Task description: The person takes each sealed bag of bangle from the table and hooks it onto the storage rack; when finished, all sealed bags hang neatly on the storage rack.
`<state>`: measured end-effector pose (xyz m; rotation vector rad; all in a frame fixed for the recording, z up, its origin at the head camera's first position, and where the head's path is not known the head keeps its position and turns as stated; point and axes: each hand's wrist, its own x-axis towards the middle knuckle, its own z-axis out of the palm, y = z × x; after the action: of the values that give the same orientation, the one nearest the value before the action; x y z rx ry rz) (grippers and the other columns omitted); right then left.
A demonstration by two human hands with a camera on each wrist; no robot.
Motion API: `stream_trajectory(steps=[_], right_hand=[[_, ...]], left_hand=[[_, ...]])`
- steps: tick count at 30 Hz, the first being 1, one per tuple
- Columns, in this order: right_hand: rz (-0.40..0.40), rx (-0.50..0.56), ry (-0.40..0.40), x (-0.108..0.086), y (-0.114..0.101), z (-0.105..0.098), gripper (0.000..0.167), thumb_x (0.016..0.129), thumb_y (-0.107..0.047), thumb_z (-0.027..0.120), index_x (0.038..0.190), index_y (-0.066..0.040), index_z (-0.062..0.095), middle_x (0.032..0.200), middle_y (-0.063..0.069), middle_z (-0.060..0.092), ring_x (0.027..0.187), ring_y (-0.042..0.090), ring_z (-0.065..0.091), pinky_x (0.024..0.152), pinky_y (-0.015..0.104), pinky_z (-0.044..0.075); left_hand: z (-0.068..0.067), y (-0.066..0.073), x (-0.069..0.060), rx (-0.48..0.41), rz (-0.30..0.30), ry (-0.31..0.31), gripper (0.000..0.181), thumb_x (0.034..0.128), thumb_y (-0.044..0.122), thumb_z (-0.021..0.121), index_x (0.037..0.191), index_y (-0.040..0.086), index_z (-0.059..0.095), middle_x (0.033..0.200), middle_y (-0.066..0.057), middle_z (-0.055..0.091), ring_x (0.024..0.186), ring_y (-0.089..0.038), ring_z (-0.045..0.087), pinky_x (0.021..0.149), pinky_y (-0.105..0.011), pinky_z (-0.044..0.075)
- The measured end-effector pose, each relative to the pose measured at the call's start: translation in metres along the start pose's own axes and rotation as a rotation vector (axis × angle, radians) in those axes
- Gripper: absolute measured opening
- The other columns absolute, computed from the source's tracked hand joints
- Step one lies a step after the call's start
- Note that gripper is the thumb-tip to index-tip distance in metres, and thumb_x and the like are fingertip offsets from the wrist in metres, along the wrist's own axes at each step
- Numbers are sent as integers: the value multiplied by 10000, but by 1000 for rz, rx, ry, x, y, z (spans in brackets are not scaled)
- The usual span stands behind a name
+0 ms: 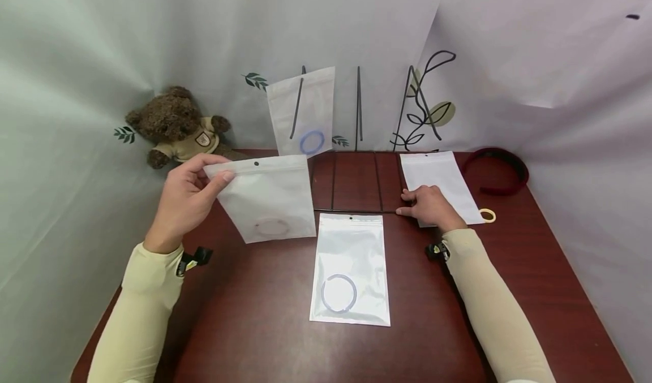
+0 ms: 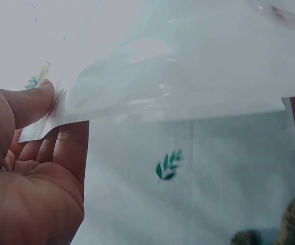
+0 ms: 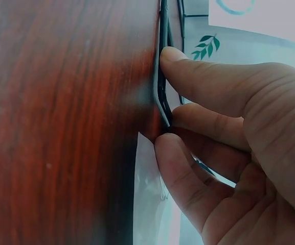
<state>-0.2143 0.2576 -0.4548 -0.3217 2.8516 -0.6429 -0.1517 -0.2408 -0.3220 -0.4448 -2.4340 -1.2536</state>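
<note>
My left hand [image 1: 185, 199] pinches the top corner of a white zip pouch [image 1: 267, 199] between thumb and fingers, holding it raised; a ring shape shows faintly near its bottom. In the left wrist view the pouch [image 2: 188, 61] hangs past the thumb. My right hand [image 1: 432, 207] pinches the front corner of the base of a black wire rack [image 1: 351, 210]; the right wrist view shows thumb and finger on the wire [image 3: 162, 30]. Another pouch [image 1: 305, 108] with a blue ring hangs on the rack's left hook. A silvery pouch [image 1: 351, 253] with a ring lies before the rack.
Beside the right hand lies a white pouch [image 1: 440, 173], partly covered by it, with a yellow ring [image 1: 487, 215] at its corner. A dark red headband [image 1: 524, 171] lies at the back right. A teddy bear [image 1: 173, 120] sits back left. White cloth walls [image 1: 367, 21] surround the table.
</note>
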Motion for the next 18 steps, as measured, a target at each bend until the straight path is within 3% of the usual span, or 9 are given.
stream_trajectory(steps=[8, 18], right_hand=[[-6, 1, 5, 1, 0, 1, 566, 956, -313, 797, 1418, -25, 642, 1488, 152, 603, 1420, 486, 496, 1171, 616, 409], [-21, 1, 15, 1, 3, 1, 562, 948, -312, 807, 1405, -24, 651, 1468, 155, 615, 1394, 466, 537, 1170, 604, 415]], left_hand=[[22, 22, 12, -71, 134, -45, 205, 983, 61, 750, 1182, 109, 765, 612, 38, 467, 468, -106, 379, 465, -246, 342], [51, 39, 30, -197, 208, -87, 178, 1002, 60, 723, 1175, 89, 756, 544, 13, 424, 426, -112, 360, 431, -254, 325]])
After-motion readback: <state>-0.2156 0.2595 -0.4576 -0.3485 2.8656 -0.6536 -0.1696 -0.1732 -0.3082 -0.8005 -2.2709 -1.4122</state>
